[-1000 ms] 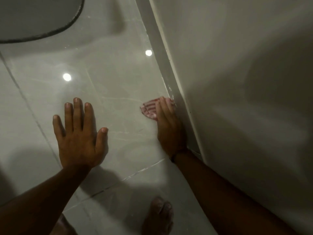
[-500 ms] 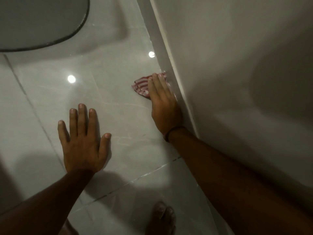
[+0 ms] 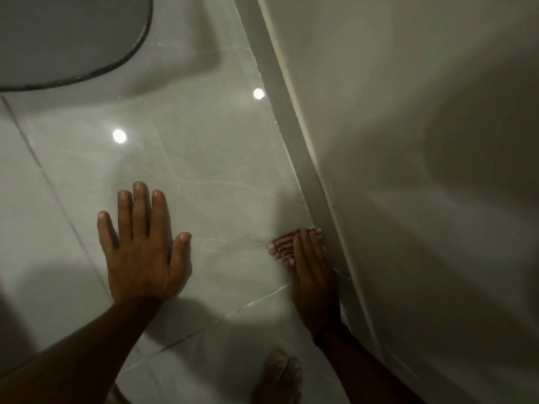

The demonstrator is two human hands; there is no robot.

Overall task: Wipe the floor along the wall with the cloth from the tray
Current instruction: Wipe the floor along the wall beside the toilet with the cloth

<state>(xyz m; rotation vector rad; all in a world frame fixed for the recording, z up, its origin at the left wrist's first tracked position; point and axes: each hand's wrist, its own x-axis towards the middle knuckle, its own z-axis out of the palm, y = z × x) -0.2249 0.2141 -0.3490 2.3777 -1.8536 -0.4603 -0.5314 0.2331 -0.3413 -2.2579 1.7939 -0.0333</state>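
A red-and-white striped cloth [image 3: 281, 246] lies on the glossy grey tiled floor [image 3: 204, 158], right against the skirting [image 3: 294, 123] at the foot of the pale wall [image 3: 393, 141]. My right hand [image 3: 313, 275] presses flat on the cloth and covers most of it; only its left part and far tip show. My left hand [image 3: 143, 252] rests flat on the tile to the left, fingers spread, holding nothing. No tray is in view.
A grey rounded mat with a dark edge [image 3: 67, 36] lies at the top left. My bare foot [image 3: 277, 374] stands on the tile at the bottom. Ceiling lights reflect in the floor. Grout lines cross the tiles.
My right hand has pulled the cloth back toward me along the skirting after pushing it farther away half a second ago. The left hand has stayed planted on the tile.
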